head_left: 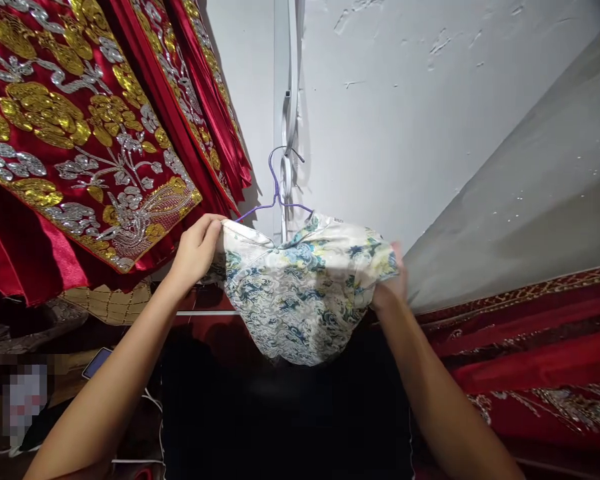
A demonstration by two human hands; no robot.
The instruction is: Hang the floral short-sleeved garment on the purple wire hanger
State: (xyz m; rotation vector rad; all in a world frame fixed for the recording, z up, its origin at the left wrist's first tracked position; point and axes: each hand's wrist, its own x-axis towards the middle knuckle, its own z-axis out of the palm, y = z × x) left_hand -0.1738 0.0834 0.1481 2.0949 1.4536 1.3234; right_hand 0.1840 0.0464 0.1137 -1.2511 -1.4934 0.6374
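A cream shirt with a blue, green and yellow floral print [300, 293] hangs in front of me on a thin purple hanger [276, 183]. My left hand [200, 248] pinches the shirt at its left shoulder, beside the collar, thumb and fingers closed on the cloth. At the other side, my right hand [394, 283] grips the short sleeve; it is slightly blurred and its fingers are partly hidden by the cloth. The hanger's hook is at a pale metal rail or bracket [290, 120] on the wall.
Red garments with gold and silver sequin embroidery [80, 120] hang at upper left. More red embroidered fabric [545, 353] lies at lower right. A white scuffed wall [405, 120] stands behind. A phone [98, 362] lies at lower left, near white cables.
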